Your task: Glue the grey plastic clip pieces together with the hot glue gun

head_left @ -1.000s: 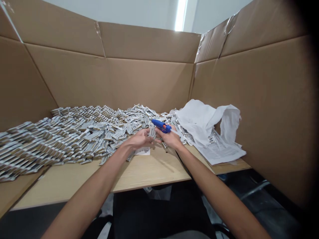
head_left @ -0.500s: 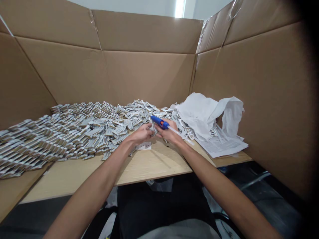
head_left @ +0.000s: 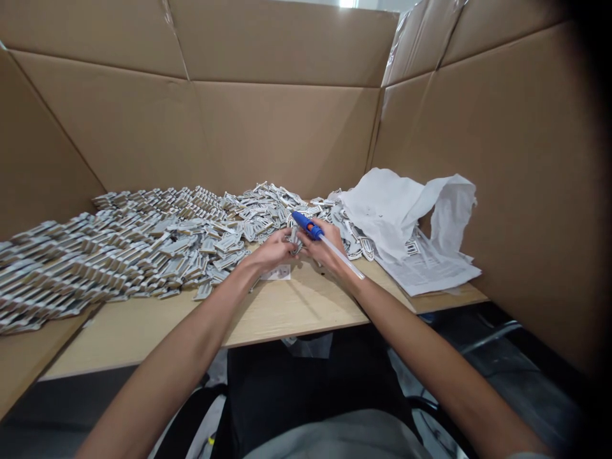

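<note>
A blue glue gun [head_left: 306, 224] with a long clear glue stick [head_left: 343, 257] trailing from its back is gripped in my right hand [head_left: 326, 245]. Its nozzle end points up and to the left. My left hand [head_left: 276, 250] is closed on a small grey-and-white flat piece [head_left: 295, 240], held just below the glue gun. The fingertips of both hands nearly meet around this piece, and I cannot tell whether the right fingers touch it. Beneath my left wrist lies a small printed card [head_left: 278, 273] on the wooden board [head_left: 306, 306].
Rows of stacked pieces [head_left: 62, 268] fill the left side. A loose heap of similar pieces [head_left: 261, 207] lies behind my hands. Crumpled white paper [head_left: 382, 204] and printed sheets [head_left: 430, 274] are at the right. Tall cardboard walls [head_left: 287, 134] enclose the back and sides.
The view has tipped slightly downward. The glue gun has turned a little, its glue stick now angled more steeply down to the right. Both hands keep their holds.
</note>
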